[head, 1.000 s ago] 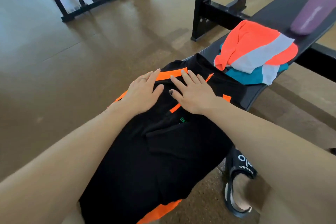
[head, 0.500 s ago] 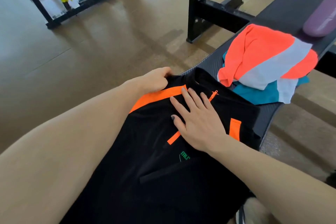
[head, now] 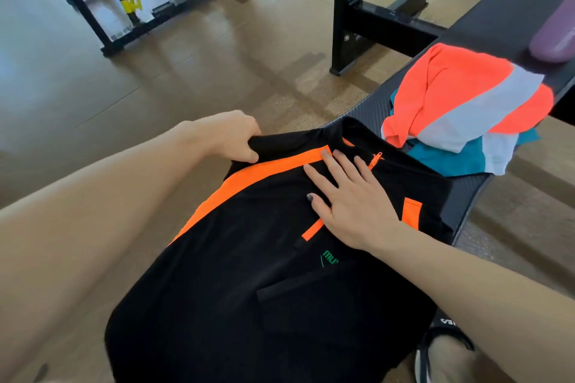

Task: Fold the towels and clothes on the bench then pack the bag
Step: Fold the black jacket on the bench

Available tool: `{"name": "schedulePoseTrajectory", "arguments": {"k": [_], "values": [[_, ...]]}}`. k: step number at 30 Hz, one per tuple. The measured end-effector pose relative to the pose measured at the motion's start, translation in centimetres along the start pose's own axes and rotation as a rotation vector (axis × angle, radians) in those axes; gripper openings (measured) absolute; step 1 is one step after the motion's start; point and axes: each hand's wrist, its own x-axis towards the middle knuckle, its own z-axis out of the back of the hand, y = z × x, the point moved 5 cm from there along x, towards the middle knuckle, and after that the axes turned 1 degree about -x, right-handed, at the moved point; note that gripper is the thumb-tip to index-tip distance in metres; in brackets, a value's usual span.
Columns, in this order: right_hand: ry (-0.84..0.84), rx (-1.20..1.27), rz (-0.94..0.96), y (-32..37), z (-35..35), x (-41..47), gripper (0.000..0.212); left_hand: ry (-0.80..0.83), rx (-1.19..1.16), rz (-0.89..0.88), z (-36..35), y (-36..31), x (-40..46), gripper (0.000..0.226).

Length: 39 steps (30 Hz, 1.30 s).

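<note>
Head view: black orange-striped zip jacket [head: 249, 274] on padded black bench [head: 497, 19]
Left hand [head: 230, 138]: grips shoulder edge
Right hand [head: 351, 199]: flat, pinning chest
Advice: fold shoulder inward along stripe, keeping chest pinned

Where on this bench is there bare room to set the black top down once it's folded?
Bare padding shows only on the bench, between the orange-and-grey pile and the purple roll. The near end is crowded: the black top covers it.

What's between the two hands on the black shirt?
In the head view, an orange stripe of the black zip-neck shirt runs between the gripping left hand and the flat right hand.
</note>
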Motion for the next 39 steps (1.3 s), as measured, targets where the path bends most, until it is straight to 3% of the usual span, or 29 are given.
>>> {"name": "schedulePoseTrajectory", "arguments": {"k": [5, 9, 14, 21, 28, 32, 36, 39], "values": [[-0.002, -0.01, -0.015, 0.2, 0.1, 0.0, 0.061, -0.061, 0.158, 0.026, 1.0, 3.5, -4.0, 0.02], [0.031, -0.011, -0.02, 0.2, 0.1, 0.0, 0.062, -0.099, 0.164, 0.05, 1.4, 4.7, -6.9, 0.011], [0.038, -0.011, -0.022, 0.3, 0.4, 0.1, 0.062, -0.168, 0.106, 0.058, 0.8, 5.0, -10.3, 0.031], [0.125, -0.04, -0.029, 0.4, 0.5, 0.4, 0.062, -0.152, -0.103, -0.009, -1.1, 0.4, -15.5, 0.024], [0.17, -0.051, -0.05, 0.7, 1.1, 1.1, 0.063, -0.123, -0.342, -0.022, -7.8, -4.6, -18.3, 0.018], [0.115, -0.073, -0.038, 1.6, 2.0, 1.0, 0.06, -0.174, -0.272, -0.003, -11.7, -6.9, -18.9, 0.017], [0.018, -0.059, 0.049, 3.2, 2.9, 0.5, 0.057, -0.375, -0.256, 0.161, -13.5, -6.8, -19.4, 0.038], [0.0, -0.029, 0.082, 4.1, 3.1, 0.1, 0.057, -0.382, -0.228, 0.206, -14.9, -6.8, -19.5, 0.026]]}}
